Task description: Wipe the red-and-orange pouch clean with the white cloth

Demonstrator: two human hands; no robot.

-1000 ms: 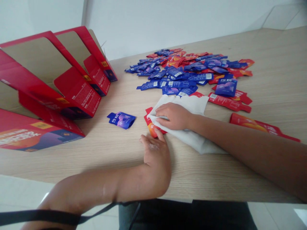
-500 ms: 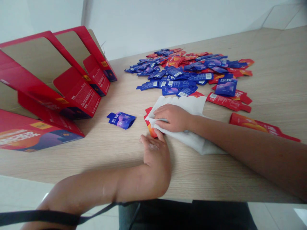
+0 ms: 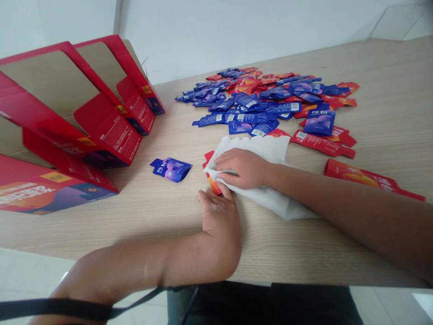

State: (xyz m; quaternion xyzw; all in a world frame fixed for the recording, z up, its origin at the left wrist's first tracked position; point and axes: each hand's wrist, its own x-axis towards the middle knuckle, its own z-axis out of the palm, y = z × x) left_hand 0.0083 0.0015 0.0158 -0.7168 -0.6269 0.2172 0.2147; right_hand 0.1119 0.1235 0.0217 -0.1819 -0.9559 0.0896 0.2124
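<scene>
Tabletop [image 3: 270, 248] separates cloth [image 3: 267, 201] under right hand [image 3: 241, 168] from front edge [image 3: 257, 280].

A single head-worn camera looked forward and down from near above the pale wood-grain worktop [image 3: 142, 212], facing the plain white wall [image 3: 270, 31] behind it.

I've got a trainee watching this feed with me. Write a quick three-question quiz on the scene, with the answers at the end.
1. True or false: the right hand rests on the white cloth.
2. Fill in the colour: the lone pouch between the red boxes and the cloth is mainly ____.
3. Where is the pile of pouches? A) beneath the right hand; B) left of the red boxes; C) beyond the cloth.
Key: 1. true; 2. blue; 3. C
</scene>
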